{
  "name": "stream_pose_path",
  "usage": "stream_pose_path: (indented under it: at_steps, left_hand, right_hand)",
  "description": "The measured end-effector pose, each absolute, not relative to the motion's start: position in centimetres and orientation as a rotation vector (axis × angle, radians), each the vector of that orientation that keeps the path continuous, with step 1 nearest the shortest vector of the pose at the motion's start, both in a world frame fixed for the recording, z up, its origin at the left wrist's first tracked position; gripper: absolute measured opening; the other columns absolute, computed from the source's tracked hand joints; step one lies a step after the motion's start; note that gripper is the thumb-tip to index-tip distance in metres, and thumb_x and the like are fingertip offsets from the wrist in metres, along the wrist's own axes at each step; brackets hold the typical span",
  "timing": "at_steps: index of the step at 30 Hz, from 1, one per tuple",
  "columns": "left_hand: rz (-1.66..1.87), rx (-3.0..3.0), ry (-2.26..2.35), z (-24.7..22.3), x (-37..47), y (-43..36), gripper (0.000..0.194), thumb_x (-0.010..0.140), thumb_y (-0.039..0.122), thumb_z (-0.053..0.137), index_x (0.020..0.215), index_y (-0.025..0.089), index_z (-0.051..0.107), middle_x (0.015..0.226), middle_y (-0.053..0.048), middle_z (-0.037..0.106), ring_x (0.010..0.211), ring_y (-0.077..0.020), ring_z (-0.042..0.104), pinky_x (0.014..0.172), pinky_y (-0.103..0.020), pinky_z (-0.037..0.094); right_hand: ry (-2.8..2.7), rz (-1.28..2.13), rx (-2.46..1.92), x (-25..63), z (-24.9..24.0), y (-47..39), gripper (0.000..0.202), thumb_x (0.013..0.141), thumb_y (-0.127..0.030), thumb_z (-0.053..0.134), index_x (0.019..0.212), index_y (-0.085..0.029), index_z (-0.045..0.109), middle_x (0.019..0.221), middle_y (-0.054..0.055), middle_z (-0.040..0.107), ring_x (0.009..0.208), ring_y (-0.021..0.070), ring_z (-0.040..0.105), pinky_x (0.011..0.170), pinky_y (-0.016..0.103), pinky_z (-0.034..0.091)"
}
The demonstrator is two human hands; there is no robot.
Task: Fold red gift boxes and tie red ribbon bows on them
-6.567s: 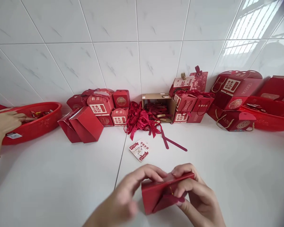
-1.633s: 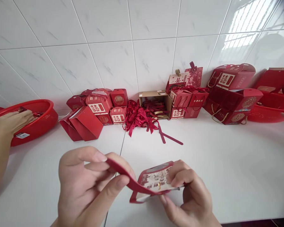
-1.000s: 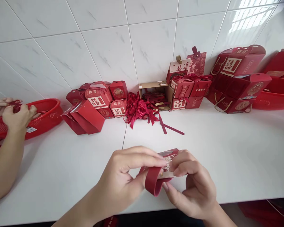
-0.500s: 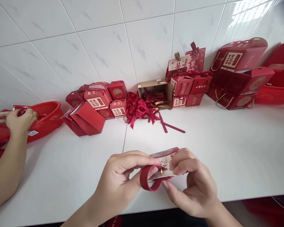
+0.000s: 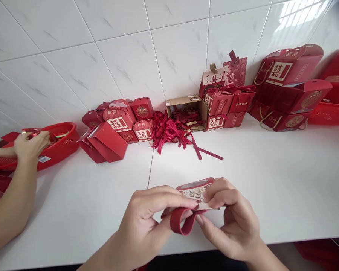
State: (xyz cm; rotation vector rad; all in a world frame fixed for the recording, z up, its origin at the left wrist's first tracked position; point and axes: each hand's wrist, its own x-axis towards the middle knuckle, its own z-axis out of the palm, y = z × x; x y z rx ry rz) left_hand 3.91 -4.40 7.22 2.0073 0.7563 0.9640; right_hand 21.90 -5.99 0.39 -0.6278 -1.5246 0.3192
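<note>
Above the front of the white table, both my hands grip a small red and cream printed gift box [image 5: 196,192]. A dark red strap [image 5: 183,226] is bent into a loop at its near end. My left hand [image 5: 149,210] pinches the strap against the box, fingers on top and thumb tucked inside the loop. With its fingers curled over the right side of the box, my right hand [image 5: 233,218] presses its thumb under the strap's base. The brass-coloured fastener is hidden under my left fingertips.
Red gift boxes [image 5: 117,122] and a ribbon pile [image 5: 165,131] line the tiled wall. A cardboard box [image 5: 203,113] holds straps; loose straps [image 5: 207,152] lie in front. Stacked boxes [image 5: 293,98] stand right. A co-worker's hands [image 5: 31,145] work over a red basket [image 5: 64,141] at left.
My left fingers have moved down over the brass-coloured fastener, covering it, and the strap loop sits lower and narrower. At left the co-worker's hand has shifted slightly over the basket.
</note>
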Motion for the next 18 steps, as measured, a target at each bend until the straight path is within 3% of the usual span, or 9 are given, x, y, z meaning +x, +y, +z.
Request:
stream_pose_path:
  at_steps: [6,11,18]
  left_hand:
    - [0.935,2.062,0.795,7.45,4.01,-4.71,0.035,0.083,0.0,0.062,0.1,0.027,0.075,0.093,-0.001,0.078,0.085,-0.0163,0.074,0.078,-0.023,0.06]
    - [0.951,2.068,0.79,7.27,4.35,-4.66,0.033,0.084,0.002,0.061,0.1,0.027,0.075,0.095,-0.002,0.078,0.089,-0.0166,0.073,0.083,-0.025,0.058]
    - [0.911,2.025,0.763,6.66,4.02,-4.55,0.035,0.084,0.0,0.058,0.104,0.025,0.07,0.1,-0.004,0.074,0.093,-0.0183,0.07,0.085,-0.03,0.057]
  right_hand:
    - [-1.542,0.462,-0.654,22.18,0.38,-6.37,0.027,0.077,-0.003,0.066,0.088,-0.021,0.049,0.096,0.008,0.069,0.086,0.0216,0.068,0.07,0.037,0.057]
    - [-1.507,0.58,-0.746,22.1,0.57,-6.84,0.026,0.079,-0.004,0.067,0.085,-0.022,0.049,0.093,0.006,0.071,0.08,0.0185,0.07,0.052,0.024,0.053]
    - [-1.478,0.528,-0.7,21.95,0.98,-6.49,0.026,0.078,-0.002,0.065,0.079,-0.022,0.048,0.085,0.005,0.069,0.077,0.0182,0.065,0.056,0.029,0.055]
